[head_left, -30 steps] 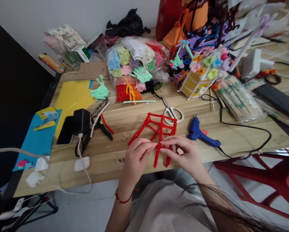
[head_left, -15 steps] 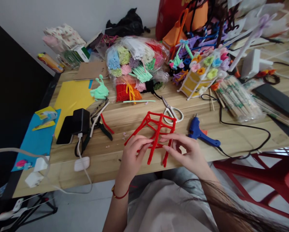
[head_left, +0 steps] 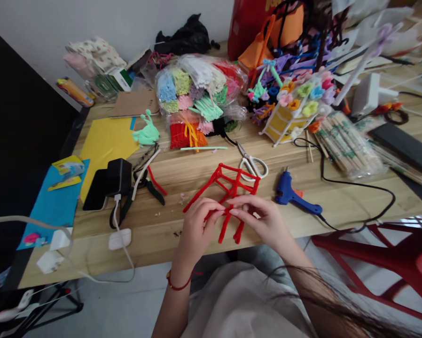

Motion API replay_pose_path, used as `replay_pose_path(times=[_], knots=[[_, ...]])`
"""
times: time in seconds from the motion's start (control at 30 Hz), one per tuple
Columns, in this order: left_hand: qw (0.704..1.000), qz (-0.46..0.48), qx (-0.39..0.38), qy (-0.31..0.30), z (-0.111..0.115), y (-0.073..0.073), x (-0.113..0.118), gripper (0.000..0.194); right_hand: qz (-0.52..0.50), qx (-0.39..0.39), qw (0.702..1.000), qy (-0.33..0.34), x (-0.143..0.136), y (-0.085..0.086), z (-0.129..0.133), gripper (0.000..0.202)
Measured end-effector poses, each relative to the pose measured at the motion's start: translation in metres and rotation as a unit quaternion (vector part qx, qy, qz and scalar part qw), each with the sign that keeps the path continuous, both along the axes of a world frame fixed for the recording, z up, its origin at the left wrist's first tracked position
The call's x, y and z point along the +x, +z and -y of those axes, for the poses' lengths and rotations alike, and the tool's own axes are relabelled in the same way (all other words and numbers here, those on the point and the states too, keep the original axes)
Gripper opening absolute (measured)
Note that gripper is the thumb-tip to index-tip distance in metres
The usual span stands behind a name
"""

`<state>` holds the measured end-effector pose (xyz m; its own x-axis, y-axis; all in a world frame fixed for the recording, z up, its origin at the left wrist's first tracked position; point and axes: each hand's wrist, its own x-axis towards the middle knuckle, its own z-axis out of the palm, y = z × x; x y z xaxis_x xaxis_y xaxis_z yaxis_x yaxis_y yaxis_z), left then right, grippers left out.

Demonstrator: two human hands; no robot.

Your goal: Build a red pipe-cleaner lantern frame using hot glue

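Note:
Both hands work on a red pipe-cleaner frame, a box-like lattice with long legs at the table's front edge. My left hand pinches one of its red stems from the left, thumb against forefinger. From the right, my right hand pinches the same spot, its fingertips close to those of the left. The fingers cover the exact point being held. Just behind the frame lie scissors with white handles. A blue glue gun rests to the right of my right hand.
Bundled pipe cleaners fill a plastic bag at the back. A flower-topped yellow box and packed wooden sticks stand right of it. At left are pliers, a black charger and an earbud case. A red stool is at right.
My right hand has moved left and closed its fingertips near the left hand's. The red frame has tilted and shifted slightly to the right.

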<state>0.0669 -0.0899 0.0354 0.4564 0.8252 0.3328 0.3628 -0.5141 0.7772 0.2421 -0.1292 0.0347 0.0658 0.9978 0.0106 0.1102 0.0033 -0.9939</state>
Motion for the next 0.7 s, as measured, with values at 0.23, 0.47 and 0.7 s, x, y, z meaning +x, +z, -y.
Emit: replay_pose_path(times=[0.23,0.47,0.7], knots=[[1.000,0.012,-0.003,-0.003,-0.001,-0.003,0.001,0.008,0.005,-0.012,1.000,-0.024,-0.001,0.000,0.002,0.026],[1.000,-0.006,0.014,0.008,-0.004,-0.005,-0.006,0.017,-0.024,-0.005,0.996,-0.086,0.010,0.003,0.009,0.025],[0.990,-0.042,0.109,0.084,0.001,-0.003,-0.006,0.021,-0.028,-0.009,0.989,-0.144,0.014,-0.007,0.013,0.021]])
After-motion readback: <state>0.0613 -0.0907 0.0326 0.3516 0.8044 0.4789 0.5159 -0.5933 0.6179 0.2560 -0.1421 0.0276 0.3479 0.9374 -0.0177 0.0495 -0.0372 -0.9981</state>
